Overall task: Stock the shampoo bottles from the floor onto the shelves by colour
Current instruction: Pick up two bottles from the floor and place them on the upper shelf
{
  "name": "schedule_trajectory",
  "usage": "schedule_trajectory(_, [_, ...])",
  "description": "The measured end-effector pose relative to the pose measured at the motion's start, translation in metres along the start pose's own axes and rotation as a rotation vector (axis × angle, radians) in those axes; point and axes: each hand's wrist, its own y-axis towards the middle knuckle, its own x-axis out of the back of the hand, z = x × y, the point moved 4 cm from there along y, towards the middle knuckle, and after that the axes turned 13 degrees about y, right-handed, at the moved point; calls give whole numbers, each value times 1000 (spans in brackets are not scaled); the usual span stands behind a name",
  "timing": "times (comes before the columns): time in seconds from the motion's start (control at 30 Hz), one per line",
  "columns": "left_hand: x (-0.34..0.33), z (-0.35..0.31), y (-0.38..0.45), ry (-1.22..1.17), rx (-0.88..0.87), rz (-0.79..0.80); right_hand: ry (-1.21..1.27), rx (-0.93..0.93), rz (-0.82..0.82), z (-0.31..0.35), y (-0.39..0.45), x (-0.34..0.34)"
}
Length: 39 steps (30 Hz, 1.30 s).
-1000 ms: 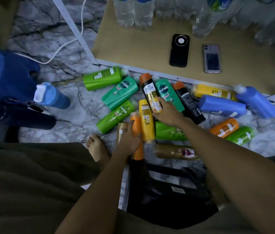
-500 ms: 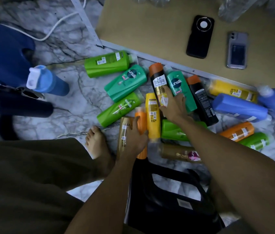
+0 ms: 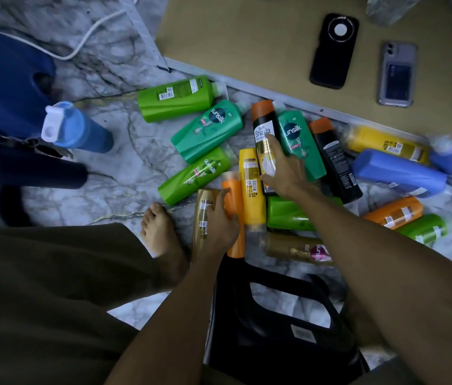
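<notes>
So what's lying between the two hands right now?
In the head view, an orange bottle and a yellow bottle lie side by side between the left hand and right hand.

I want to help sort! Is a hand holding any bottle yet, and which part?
The left hand grips the orange bottle round its middle. The right hand lies with straight fingers on the black Shayla bottle, no grip yet.

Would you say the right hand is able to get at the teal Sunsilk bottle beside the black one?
Probably yes: the right hand already lies against the teal Sunsilk bottle, whose top face is uncovered.
</notes>
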Motion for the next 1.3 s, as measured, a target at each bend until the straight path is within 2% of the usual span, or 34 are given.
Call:
schedule_trajectory(0.27, [-13, 7, 0, 54, -14, -5, 203, 70, 118, -4, -6, 3])
schedule_trajectory(0.43, [-16, 8, 4, 137, 64, 44, 290, 123, 198, -6, -15, 4])
schedule_trajectory(0.63, [-17, 17, 12, 153, 7, 95, 344, 110, 235, -12, -22, 9])
schedule_trajectory(0.83, [-10, 3, 1, 82, -13, 137, 419, 98, 249, -21, -34, 7])
schedule_trajectory(0.97, [-7, 6, -1, 58, -47, 109, 457, 90, 248, -27, -45, 6])
schedule_trajectory(1.3, [-8, -9, -14, -227, 25, 276, 579, 37, 249, -40, -71, 5])
